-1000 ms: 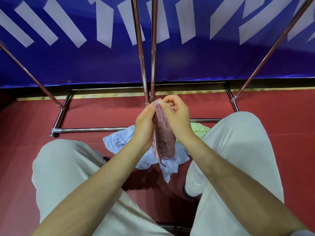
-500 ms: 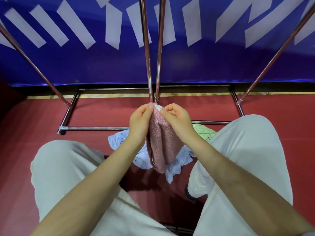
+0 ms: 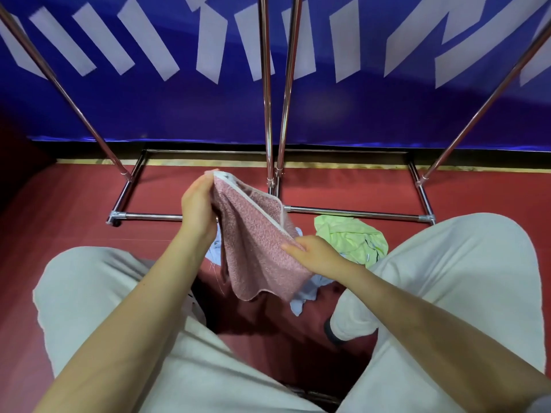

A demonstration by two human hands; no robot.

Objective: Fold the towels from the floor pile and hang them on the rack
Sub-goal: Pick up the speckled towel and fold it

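1. Head view: the left hand (image 3: 199, 210) pinches the top corner of the pink towel (image 3: 256, 245), fingers curled round its white-edged hem.
2. The towel hangs between the hands, above the blue towel (image 3: 301, 296) on the floor.
3. The right hand (image 3: 317, 256) grips the towel's right edge lower down.
4. The green towel (image 3: 350, 236) lies just beside it, in front of the rack (image 3: 351, 215).
5. Folding looks under way; next, probably bring the edges together evenly.

A red floor (image 3: 74, 204) bears the rack's base bars (image 3: 351, 212), a green towel (image 3: 351, 238) and a blue towel (image 3: 310, 289)
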